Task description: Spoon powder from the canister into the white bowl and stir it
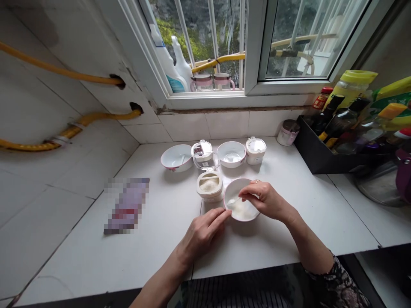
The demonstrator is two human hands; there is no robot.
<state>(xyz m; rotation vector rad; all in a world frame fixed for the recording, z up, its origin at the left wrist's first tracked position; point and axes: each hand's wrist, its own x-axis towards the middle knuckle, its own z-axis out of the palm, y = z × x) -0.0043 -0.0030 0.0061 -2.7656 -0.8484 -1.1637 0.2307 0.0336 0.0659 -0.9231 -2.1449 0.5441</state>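
In front of me is a white bowl [244,214] with a pink rim, holding some white granular stuff. My left hand [205,229] grips its near left rim with the fingertips; the thumb is hidden. Over the bowl, my right hand [265,199] pinches a small pale spoon [231,202], whose head is low inside the bowl at the left. Just left of the bowl stands a white seasoning jar [210,197], its clear lid [206,161] flipped up and white granules inside.
Behind are two more bowls, one left [176,164] and one right [231,162], and a lidded seasoning jar [256,155]. A blurred purple packet [128,207] lies left. A black box [334,160] of bottles stands right. A window [205,100] is behind the white counter [160,252].
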